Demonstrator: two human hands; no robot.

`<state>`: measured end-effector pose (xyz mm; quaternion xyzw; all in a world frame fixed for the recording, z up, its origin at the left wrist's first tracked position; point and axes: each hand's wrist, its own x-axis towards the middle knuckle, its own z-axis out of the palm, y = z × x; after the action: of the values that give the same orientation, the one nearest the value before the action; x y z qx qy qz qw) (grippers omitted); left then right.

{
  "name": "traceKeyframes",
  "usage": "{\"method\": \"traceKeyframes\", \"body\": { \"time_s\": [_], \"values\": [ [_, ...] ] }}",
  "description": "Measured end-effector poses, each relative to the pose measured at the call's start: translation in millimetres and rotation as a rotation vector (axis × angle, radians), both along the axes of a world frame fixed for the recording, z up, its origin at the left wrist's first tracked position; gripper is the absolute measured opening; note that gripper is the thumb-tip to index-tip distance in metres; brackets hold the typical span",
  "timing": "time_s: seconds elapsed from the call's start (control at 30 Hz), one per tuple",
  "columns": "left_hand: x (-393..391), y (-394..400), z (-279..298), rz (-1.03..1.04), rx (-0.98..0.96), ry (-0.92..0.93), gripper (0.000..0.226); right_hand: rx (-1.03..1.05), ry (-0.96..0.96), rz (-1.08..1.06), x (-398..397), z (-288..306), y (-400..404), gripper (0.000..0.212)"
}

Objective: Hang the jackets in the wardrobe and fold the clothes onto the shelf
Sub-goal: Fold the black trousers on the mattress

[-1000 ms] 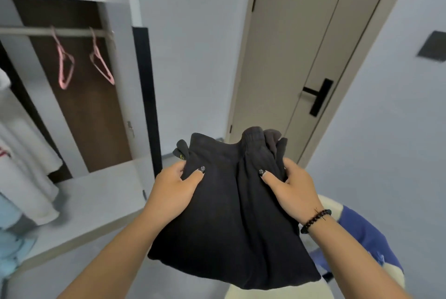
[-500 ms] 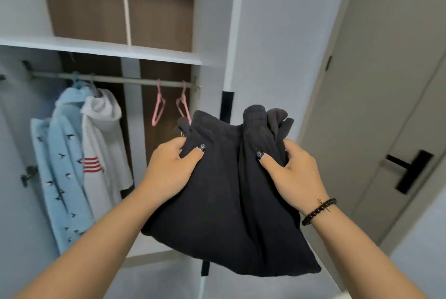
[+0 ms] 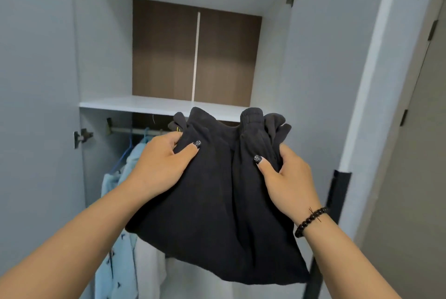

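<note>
A folded black garment (image 3: 217, 202) hangs in front of me at chest height, just below the wardrobe's white shelf (image 3: 144, 104). My left hand (image 3: 161, 165) grips its left side with the thumb on top. My right hand (image 3: 287, 178), a bead bracelet at the wrist, grips its right side the same way. Under the shelf, a light blue jacket (image 3: 115, 238) and a white one (image 3: 149, 262) hang from the rail (image 3: 135, 130), partly hidden behind my left arm and the garment.
The open wardrobe door (image 3: 36, 105) stands at the left with a hinge on its edge. A grey wardrobe side panel (image 3: 321, 81) and a room door (image 3: 415, 153) fill the right. A brown back panel (image 3: 193, 57) shows above the shelf.
The view has swung left and upward from the room door to the wardrobe's upper shelf. Both hands keep the same grip, and the garment has come up to the shelf's front edge.
</note>
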<state>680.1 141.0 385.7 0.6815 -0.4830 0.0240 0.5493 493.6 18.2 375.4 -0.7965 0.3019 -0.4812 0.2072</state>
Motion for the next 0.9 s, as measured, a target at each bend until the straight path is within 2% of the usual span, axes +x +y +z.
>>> {"method": "traceKeyframes", "body": {
  "time_s": [0.33, 0.47, 0.6, 0.9],
  "values": [
    [138.9, -64.5, 36.3, -0.055, 0.002, 0.006, 0.032, -0.120, 0.110, -0.179, 133.1, 57.5, -92.0, 0.021],
    [174.8, -108.1, 56.4, -0.089, -0.018, 0.087, 0.034, -0.140, 0.158, -0.247, 172.5, 87.9, -139.6, 0.033],
    [207.9, -158.9, 75.1, -0.083, -0.033, 0.091, 0.040, -0.149, 0.177, -0.264, 208.0, 114.8, -197.9, 0.033],
    [278.1, -289.3, 112.9, -0.067, -0.038, 0.117, 0.039, -0.117, 0.223, -0.235, 272.3, 162.9, -346.0, 0.018]
  ]
}}
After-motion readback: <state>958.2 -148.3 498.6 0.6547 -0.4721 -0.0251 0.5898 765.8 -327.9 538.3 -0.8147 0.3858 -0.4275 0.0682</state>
